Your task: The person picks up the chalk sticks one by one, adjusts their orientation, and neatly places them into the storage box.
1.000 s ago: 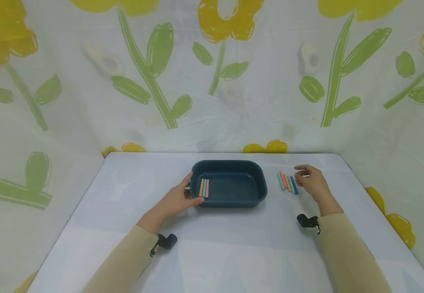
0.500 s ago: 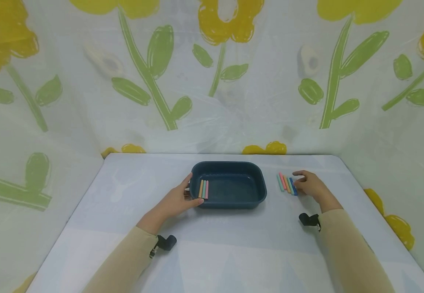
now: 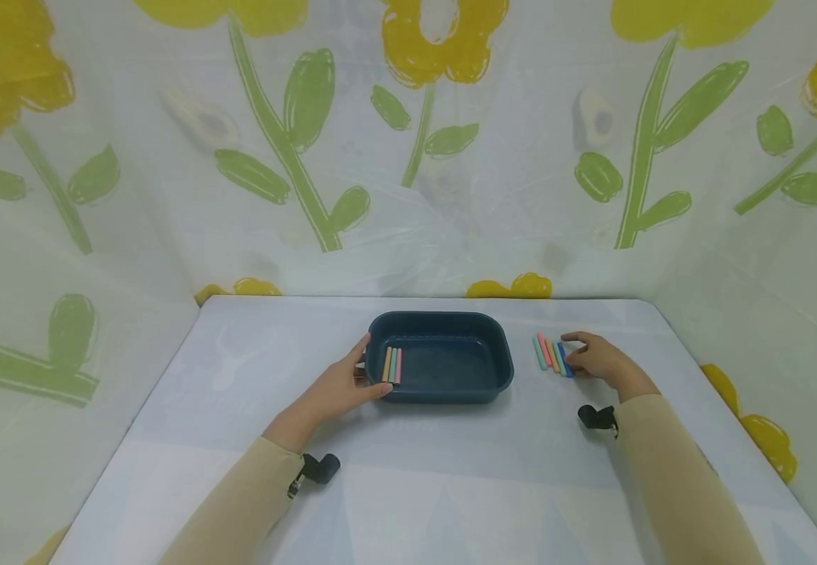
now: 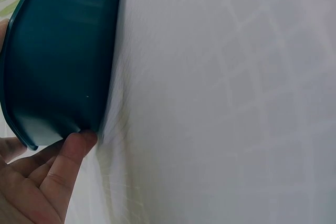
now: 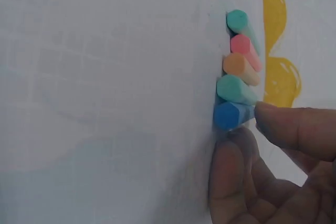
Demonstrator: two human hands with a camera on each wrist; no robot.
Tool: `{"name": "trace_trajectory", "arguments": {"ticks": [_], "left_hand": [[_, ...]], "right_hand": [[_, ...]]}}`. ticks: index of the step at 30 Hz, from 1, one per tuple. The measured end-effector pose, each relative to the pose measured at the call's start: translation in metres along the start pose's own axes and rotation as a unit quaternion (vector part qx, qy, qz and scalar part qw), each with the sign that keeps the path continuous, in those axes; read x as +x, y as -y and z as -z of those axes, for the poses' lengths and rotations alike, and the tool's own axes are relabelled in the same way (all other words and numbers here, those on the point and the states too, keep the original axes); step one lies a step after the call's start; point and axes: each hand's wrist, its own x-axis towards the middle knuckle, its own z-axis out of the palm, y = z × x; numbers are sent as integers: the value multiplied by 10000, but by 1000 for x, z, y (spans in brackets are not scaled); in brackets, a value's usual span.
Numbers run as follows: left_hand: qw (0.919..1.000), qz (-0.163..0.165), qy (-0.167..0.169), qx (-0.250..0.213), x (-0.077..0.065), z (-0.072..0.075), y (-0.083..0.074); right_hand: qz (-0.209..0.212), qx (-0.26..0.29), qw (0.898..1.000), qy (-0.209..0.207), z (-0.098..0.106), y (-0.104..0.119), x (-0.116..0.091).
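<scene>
A dark teal rectangular dish point(image 3: 450, 395) stands on the table, and my left hand point(image 3: 341, 384) grips its left end, thumb over the near corner. In the left wrist view, bent fingers point(image 4: 73, 153) press against the dish's underside. Three chalk sticks point(image 3: 392, 366), orange, green and pink, lie side by side in the dish's left part. To the right of the dish is a row of several chalk sticks point(image 3: 549, 355). My right hand point(image 3: 602, 362) pinches the blue chalk stick point(image 5: 227, 116) at the row's right end, beside a green chalk stick point(image 5: 233, 88).
The white tabletop point(image 3: 443, 479) spreads in front of the dish and between the arms. Behind it hangs a flower-patterned curtain point(image 3: 521, 196), which also runs along both sides. A small black device point(image 3: 596, 417) sits at the right wrist, another point(image 3: 321, 468) at the left.
The right hand has come down slightly toward the table and onto the blue chalk stick. Left hand, dish and the chalk inside it keep their places.
</scene>
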Motion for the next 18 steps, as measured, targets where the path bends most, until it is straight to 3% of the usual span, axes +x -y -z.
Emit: {"name": "trace_trajectory", "arguments": {"ticks": [8, 18], "left_hand": [[10000, -33, 4, -6, 1, 0, 0], [10000, 3, 27, 40, 2, -2, 2]], "right_hand": [[326, -93, 9981, 519, 8, 4, -6], [312, 222, 9986, 359, 3, 1, -4]]}}
